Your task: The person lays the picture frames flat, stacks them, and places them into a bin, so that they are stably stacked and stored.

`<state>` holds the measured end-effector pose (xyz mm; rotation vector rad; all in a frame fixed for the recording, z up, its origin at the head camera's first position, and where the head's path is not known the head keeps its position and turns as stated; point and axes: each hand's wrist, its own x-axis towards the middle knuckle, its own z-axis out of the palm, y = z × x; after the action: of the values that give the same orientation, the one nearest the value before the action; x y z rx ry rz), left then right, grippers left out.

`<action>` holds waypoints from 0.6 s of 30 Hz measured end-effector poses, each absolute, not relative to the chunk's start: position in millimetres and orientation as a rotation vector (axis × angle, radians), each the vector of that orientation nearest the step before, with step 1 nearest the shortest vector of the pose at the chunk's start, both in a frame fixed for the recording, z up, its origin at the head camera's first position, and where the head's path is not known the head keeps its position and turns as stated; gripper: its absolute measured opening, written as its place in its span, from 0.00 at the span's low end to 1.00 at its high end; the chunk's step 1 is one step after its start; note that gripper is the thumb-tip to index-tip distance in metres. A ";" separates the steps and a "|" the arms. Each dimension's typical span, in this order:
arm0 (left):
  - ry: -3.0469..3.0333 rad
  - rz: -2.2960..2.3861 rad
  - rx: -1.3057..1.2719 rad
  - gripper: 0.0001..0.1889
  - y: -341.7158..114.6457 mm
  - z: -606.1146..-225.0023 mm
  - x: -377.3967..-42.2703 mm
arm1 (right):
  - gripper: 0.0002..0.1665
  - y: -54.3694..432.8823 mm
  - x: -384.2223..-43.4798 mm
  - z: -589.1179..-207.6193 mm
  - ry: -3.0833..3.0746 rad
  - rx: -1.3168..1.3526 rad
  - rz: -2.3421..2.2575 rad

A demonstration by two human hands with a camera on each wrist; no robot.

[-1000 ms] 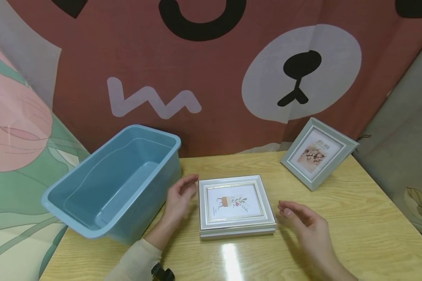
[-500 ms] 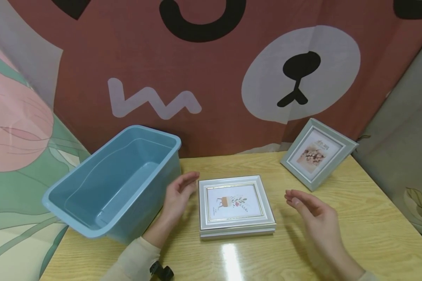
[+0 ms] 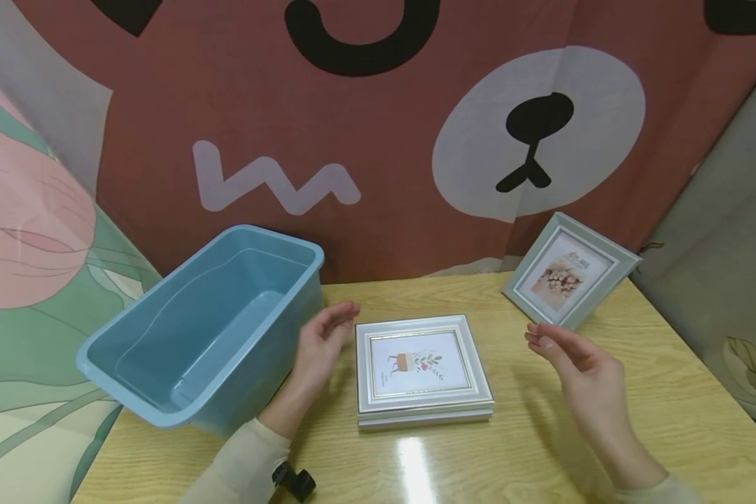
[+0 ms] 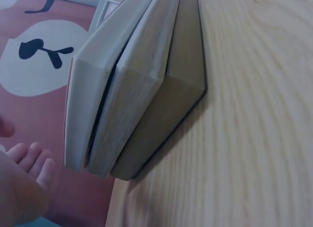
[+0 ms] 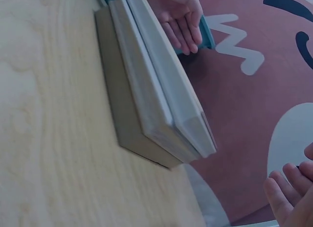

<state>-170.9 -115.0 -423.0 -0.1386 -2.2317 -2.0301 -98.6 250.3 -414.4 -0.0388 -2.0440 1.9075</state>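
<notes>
A stack of picture frames (image 3: 422, 364) lies on the table, the top one white with a gold inner line and a plant print. In the left wrist view the stack's side (image 4: 132, 85) shows three layers, the lowest tan. My left hand (image 3: 318, 350) hovers just off the stack's left edge, fingers loosely bent, holding nothing. To the right of the stack my right hand (image 3: 586, 374) is raised above the table, also holding nothing. Its fingertips overlap the lower corner of a grey-green picture frame (image 3: 570, 273) that stands tilted back at the far right.
A blue plastic bin (image 3: 261, 336) stands left of my left hand, with nothing in it. The wood-grain table (image 3: 466, 462) meets a printed bear curtain (image 3: 390, 238) at the back. A small black device (image 3: 292, 481) sits at my left wrist.
My right hand has drawn away from the stack, moving right and toward the standing frame. The left hand has shifted only slightly upward. The frames and bin stay where they were.
</notes>
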 end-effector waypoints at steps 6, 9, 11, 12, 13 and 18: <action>-2.221 -2.038 -0.147 0.19 -111.5 -420.8 -173.5 | 0.16 257.3 -102.0 -408.1 -2.011 -0.054 1.914; -2.214 -2.050 -0.158 0.19 -110.1 -420.0 -174.1 | 0.16 259.3 -103.2 -406.6 -1.990 -0.060 1.923; -2.215 -2.054 -0.163 0.19 -109.4 -419.7 -174.5 | 0.16 260.3 -103.9 -406.0 -1.973 -0.064 1.934; -2.217 -2.055 -0.166 0.19 -109.0 -419.4 -174.6 | 0.15 261.0 -104.7 -405.5 -1.955 -0.063 1.946; -2.220 -2.054 -0.170 0.20 -108.6 -419.0 -174.8 | 0.15 261.7 -105.4 -405.0 -1.936 -0.061 1.957; -2.232 -2.051 -0.190 0.20 -106.9 -416.4 -175.6 | 0.15 267.3 -109.5 -402.0 -1.866 -0.050 1.996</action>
<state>-175.6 -106.9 -416.4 -0.1902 -2.2319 -2.0507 -109.5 267.3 -402.0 -0.0505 -1.8659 1.9961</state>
